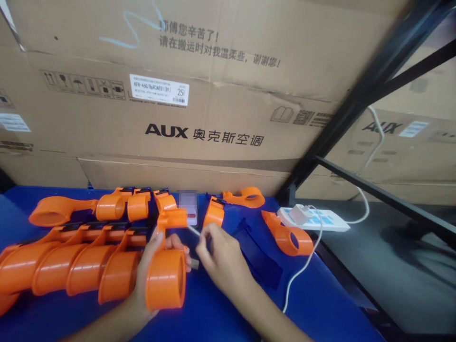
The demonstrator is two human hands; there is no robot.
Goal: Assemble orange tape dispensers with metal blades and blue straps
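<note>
My left hand (151,270) is wrapped round an orange plastic tape dispenser (166,275), holding it upright over the blue table (320,304) with its round ring toward me. My right hand (221,259) is just to its right, fingers pinched on a small grey piece (194,264) next to the dispenser's side. A row of several finished orange dispensers (71,266) lies to the left of my left hand, touching one another.
More orange dispensers (117,206) and loose orange frames (288,235) lie further back. Black parts (256,251) lie right of my hands. A white power strip (313,219) with a charger and white cable sits at the table's right edge. Large cardboard boxes (213,118) and a black rack (374,85) stand behind.
</note>
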